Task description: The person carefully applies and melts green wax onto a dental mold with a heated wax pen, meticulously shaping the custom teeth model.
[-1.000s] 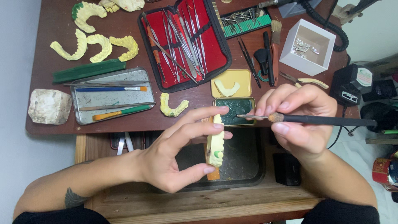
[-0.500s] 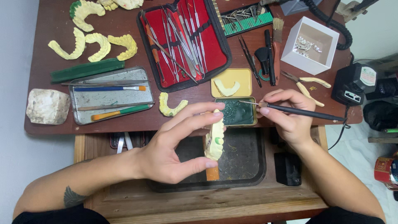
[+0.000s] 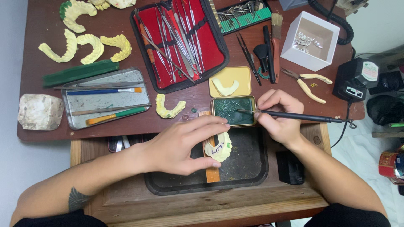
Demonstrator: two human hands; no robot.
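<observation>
Fingers of the right hand [image 3: 278, 117] pinch a thin black tool [image 3: 294, 115] lying crosswise, its tip leftward in the green tin [image 3: 232, 110], while just below-left the left hand [image 3: 179, 145] grips a yellow tooth cast [image 3: 219, 148] over the dark tray [image 3: 252, 176].

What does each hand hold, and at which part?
Left hand: yellow dental cast, pinched by its edges. Right hand: black tool, gripped near its tip.
</observation>
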